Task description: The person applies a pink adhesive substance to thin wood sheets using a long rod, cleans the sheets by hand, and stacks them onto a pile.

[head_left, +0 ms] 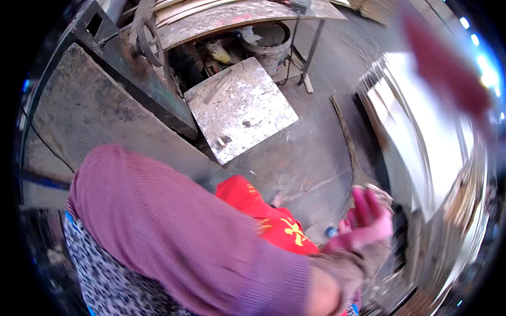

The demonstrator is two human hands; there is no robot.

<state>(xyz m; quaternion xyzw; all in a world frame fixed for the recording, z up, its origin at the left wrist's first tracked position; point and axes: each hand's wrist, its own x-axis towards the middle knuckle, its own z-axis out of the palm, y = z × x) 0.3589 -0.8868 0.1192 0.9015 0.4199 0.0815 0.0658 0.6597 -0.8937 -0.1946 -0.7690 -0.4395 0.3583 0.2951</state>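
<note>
Purple ribbed knit of the left sleeve crossed the body toward the right, which put the left hand, in what seemed a pink and brown glove, near the tall layered pile of thin white and brown sheets. That pile lay at the right — probably within reach so that little stepping was needed. The fingers looked bent and pointed upward; blur hid whether they pinched anything, so I could not tell. The glove was likely worn against rough edges. The right hand could not be made out; a dark red blur at upper right was too smeared to name.

A long thin brown strip ran along the floor toward the hand, though contact was unclear. Ahead, a square, white-stained board sat low beside the dark green metal machine frame. Behind it, a grimy pale round bucket was tucked under the table's edge — perhaps to keep the walkway free.
</note>
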